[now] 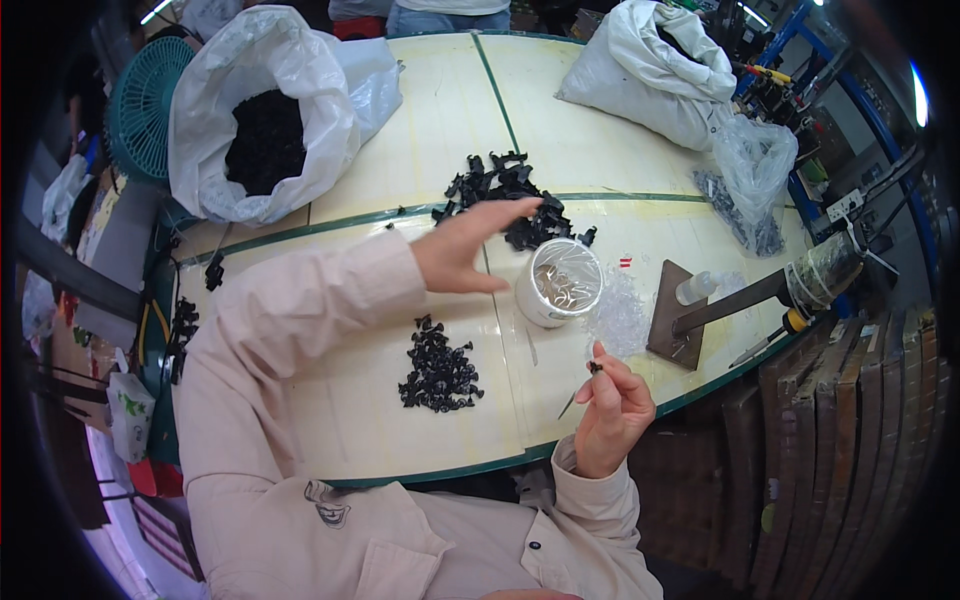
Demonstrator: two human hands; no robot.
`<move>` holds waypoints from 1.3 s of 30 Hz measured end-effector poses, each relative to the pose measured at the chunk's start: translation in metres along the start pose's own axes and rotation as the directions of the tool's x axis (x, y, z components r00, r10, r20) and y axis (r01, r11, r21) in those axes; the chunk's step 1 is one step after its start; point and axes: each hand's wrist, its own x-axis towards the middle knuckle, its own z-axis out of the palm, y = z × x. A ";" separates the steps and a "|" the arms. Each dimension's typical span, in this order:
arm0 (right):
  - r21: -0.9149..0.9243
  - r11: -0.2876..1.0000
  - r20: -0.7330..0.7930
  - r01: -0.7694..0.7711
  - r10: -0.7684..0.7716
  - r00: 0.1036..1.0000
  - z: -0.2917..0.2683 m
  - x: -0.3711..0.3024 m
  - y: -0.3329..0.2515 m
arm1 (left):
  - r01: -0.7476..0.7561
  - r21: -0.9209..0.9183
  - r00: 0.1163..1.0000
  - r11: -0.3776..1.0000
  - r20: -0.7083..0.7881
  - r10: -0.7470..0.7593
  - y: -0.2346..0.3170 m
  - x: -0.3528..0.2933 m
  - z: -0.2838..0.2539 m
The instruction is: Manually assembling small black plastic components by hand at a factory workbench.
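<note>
My left hand (462, 250) reaches across the table, thumb and fingers spread, with nothing seen in it. It is between the pile of black molded parts (500, 185) and a white tub (552, 315). Bent, shiny wire-like pieces (565, 288) lie inside the tub. Near the front edge, my right hand (612, 415) is closed, pinching a small black part (596, 367) at the fingertips. A thin dark rod (567, 405) sticks out below those fingers; its other end is hidden. A second heap of small black parts (438, 367) lies left of my right hand.
Small clear pieces (617, 318) lie right of the tub, near a brown metal stand (675, 315) and a small bottle (697, 288). White sacks stand back left (335, 150) and back right (650, 80). A green fan (150, 108) is far left; a screwdriver (795, 320) lies at the right edge.
</note>
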 end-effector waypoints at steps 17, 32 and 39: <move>-0.056 0.997 0.147 -0.052 0.060 0.987 0.020 -0.011 0.010 | 0.164 0.533 0.965 0.830 0.090 -0.248 -0.071 0.047 0.021; -0.084 0.970 0.564 -0.230 0.237 0.791 0.059 -0.028 0.022 | 0.425 0.593 0.900 0.684 -0.194 -0.391 -0.003 -0.139 -0.029; -0.189 0.958 0.845 -0.214 0.270 0.461 0.094 -0.072 0.051 | 0.119 0.672 0.993 0.731 -0.078 -0.090 0.025 -0.110 -0.018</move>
